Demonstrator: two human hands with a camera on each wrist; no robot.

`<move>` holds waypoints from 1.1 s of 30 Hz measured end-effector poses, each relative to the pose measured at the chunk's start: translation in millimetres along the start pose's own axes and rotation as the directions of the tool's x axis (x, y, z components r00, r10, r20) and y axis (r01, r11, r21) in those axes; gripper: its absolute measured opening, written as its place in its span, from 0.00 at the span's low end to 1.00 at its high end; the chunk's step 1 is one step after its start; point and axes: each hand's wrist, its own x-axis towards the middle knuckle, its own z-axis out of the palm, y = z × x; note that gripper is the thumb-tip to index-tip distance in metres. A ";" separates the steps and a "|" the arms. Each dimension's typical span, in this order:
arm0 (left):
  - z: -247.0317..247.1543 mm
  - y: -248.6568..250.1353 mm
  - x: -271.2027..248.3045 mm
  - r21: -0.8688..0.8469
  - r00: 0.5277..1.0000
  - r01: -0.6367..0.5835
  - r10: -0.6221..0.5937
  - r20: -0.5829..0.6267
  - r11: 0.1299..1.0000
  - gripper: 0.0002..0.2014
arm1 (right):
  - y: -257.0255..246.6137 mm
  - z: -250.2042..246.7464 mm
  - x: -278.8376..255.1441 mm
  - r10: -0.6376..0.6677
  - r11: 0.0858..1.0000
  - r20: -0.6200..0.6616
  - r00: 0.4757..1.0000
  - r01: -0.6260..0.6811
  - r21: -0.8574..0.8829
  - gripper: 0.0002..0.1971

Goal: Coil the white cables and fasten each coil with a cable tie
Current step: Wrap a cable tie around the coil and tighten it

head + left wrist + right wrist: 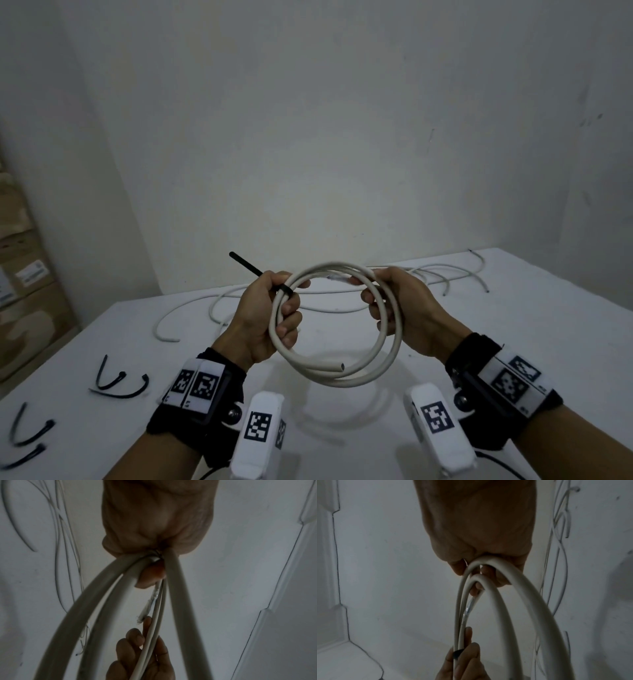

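I hold a white cable coil [342, 378] upright above the white table [513, 342], between both hands. My left hand [286, 317] grips the coil's left side, fingers curled round the strands. A black cable tie [287, 292] wraps the strands there, its tail sticking up and left past my knuckles. My right hand [371, 301] grips the coil's right side. One cut end of the cable pokes out at the bottom. In the left wrist view the left hand [154, 534] clasps the strands [96, 595]. In the right wrist view the right hand [479, 534] holds the coil [518, 588], and the tie [458, 653] shows by the left hand's fingers.
Loose white cables [435, 274] lie tangled along the table's far edge, one curving to the left [191, 308]. Several spare black cable ties [120, 385] lie at the table's near left. Cardboard boxes [24, 274] stack against the left wall.
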 end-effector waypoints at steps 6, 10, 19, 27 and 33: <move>0.2 3.6 0.2 -0.026 0.999 0.024 -0.023 0.032 0.999 0.15 | -7.7 -4.7 -1.1 0.169 0.984 0.086 0.982 -0.173 0.042 0.16; -3.5 9.9 -2.7 0.087 0.997 0.053 -0.058 0.055 0.995 0.16 | -12.8 -11.1 2.7 0.180 0.972 0.165 0.970 -0.150 -0.182 0.15; -2.7 17.2 -9.7 0.333 0.986 0.096 -0.136 0.099 0.938 0.21 | -9.1 -5.0 12.1 0.331 0.943 0.370 0.868 -0.316 -0.102 0.12; -5.4 15.2 -12.0 0.358 0.994 0.036 -0.070 0.085 0.933 0.22 | 0.0 8.2 14.2 0.255 0.962 0.363 0.896 -0.274 0.000 0.15; -3.6 15.2 -12.7 0.351 0.997 -0.027 0.000 0.076 0.936 0.19 | 6.3 8.8 5.0 0.128 0.972 0.251 0.959 -0.172 0.162 0.19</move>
